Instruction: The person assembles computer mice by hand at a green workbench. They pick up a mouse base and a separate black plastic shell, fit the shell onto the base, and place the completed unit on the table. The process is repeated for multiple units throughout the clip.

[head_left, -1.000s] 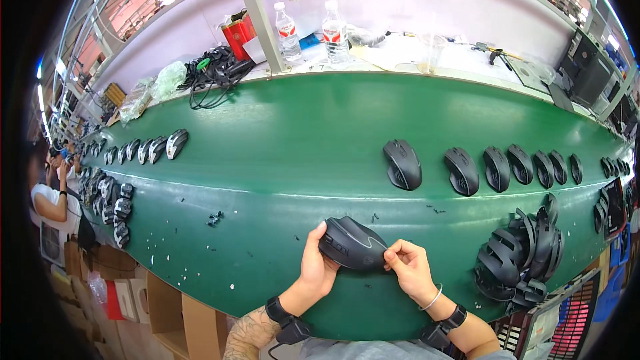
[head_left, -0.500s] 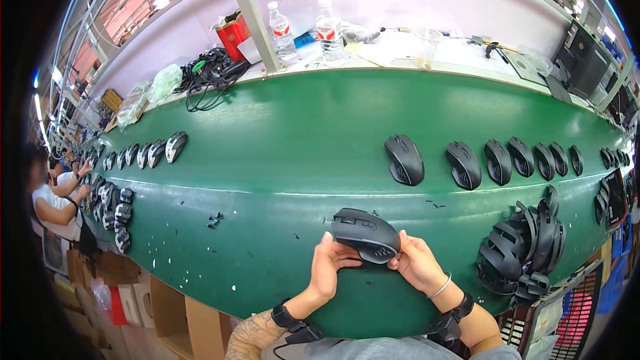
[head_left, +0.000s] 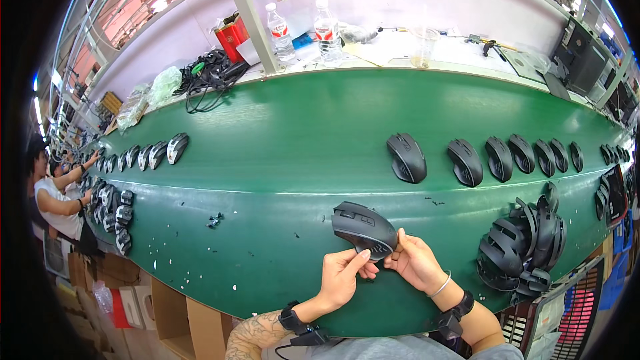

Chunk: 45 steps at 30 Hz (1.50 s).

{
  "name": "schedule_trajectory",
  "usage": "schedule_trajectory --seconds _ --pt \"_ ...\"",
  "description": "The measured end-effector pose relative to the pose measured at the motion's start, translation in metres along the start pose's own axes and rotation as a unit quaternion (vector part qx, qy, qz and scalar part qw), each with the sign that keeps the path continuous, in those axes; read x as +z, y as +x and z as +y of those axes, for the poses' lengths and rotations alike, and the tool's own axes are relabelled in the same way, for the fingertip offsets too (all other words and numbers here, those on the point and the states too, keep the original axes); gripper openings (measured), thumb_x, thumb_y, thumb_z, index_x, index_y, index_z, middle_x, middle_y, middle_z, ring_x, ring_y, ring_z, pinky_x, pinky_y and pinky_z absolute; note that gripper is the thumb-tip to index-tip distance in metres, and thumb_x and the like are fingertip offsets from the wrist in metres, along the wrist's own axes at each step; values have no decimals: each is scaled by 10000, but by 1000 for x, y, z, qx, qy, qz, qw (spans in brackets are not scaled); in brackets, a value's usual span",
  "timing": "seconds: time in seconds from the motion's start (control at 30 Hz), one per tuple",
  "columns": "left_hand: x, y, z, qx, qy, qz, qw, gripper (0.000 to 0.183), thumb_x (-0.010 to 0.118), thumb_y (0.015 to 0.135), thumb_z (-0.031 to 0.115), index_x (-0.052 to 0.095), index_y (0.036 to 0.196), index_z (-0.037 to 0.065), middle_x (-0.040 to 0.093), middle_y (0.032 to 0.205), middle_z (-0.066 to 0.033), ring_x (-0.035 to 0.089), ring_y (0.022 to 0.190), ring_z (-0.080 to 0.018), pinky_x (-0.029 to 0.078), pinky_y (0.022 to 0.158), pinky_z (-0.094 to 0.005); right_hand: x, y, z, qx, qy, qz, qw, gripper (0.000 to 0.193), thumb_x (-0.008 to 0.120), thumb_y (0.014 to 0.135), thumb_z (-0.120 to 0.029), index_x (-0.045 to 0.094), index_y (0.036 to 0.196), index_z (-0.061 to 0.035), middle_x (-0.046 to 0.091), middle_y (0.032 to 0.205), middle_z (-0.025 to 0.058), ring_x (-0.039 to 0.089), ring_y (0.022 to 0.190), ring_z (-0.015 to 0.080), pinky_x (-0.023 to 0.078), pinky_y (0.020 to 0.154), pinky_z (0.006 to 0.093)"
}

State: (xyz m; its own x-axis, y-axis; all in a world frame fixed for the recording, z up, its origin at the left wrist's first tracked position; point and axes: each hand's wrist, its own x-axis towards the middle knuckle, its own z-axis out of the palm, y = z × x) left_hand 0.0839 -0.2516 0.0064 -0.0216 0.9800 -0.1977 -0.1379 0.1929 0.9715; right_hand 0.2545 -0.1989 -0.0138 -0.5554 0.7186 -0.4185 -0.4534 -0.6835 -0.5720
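A black computer mouse (head_left: 363, 228) is held above the near part of the green bench, its buttons toward the upper left. My right hand (head_left: 415, 263) pinches its rear right end between thumb and fingers. At the near lower side my left hand (head_left: 342, 276) grips it, the thumb pressed on the mouse's side and the fingers curled beneath. The fingertips under the mouse are partly hidden. Past my hands, a black mouse (head_left: 407, 158) lies on the far strip of the bench, first in a row of several similar mice (head_left: 499, 159).
A heap of black mouse shells (head_left: 517, 250) sits right of my hands. Silver-and-black mice (head_left: 177, 148) line the left, with another pile nearer. Dark scraps (head_left: 215, 220) dot the green bench (head_left: 267, 127). Bottles (head_left: 327, 33) stand on the back shelf. A co-worker (head_left: 60, 193) works far left.
My left hand has shifted from the mouse's left underside to its near side, the thumb now pressed on it. The mouse has tilted slightly. The co-worker at far left has reached forward.
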Motion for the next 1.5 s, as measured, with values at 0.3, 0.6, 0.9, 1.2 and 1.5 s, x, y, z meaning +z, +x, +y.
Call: schedule_trajectory --seconds 0.3,0.6,0.9,1.2,1.5 --pt "0 2 -2 30 -12 39 999 290 543 925 159 660 782 -65 652 653 -112 598 557 -120 478 530 -240 5 0 -5 15 29 -58 998 431 451 978 -354 492 1180 24 627 941 101 618 831 187 516 785 314" --pt "5 -3 -3 56 25 40 997 298 540 926 147 661 758 -67 638 621 -95 588 540 -112 482 510 -243 18 -4 6 -48 -99 8 994 460 688 808 -11 435 1191 12 624 1018 111 620 882 153 522 827 284" --pt "6 -2 -1 69 39 34 996 298 537 929 144 662 763 -69 635 610 -95 587 533 -111 483 504 -241 13 -3 11 -75 -92 6 993 427 669 811 19 442 1172 5 622 1005 98 611 877 136 509 802 269" --pt "1 3 -3 -27 -54 0 998 329 530 934 201 665 798 -66 645 669 -114 610 588 -149 486 565 -260 14 -2 5 -56 -123 12 991 346 622 887 -93 484 1182 23 626 940 73 592 803 114 504 744 255" --pt "-8 8 8 -145 -206 -12 968 367 522 928 275 672 844 -49 610 642 -77 571 609 -160 462 614 -272 10 1 5 -48 -120 3 992 329 536 954 -231 522 1177 11 624 891 60 560 789 106 482 757 251"
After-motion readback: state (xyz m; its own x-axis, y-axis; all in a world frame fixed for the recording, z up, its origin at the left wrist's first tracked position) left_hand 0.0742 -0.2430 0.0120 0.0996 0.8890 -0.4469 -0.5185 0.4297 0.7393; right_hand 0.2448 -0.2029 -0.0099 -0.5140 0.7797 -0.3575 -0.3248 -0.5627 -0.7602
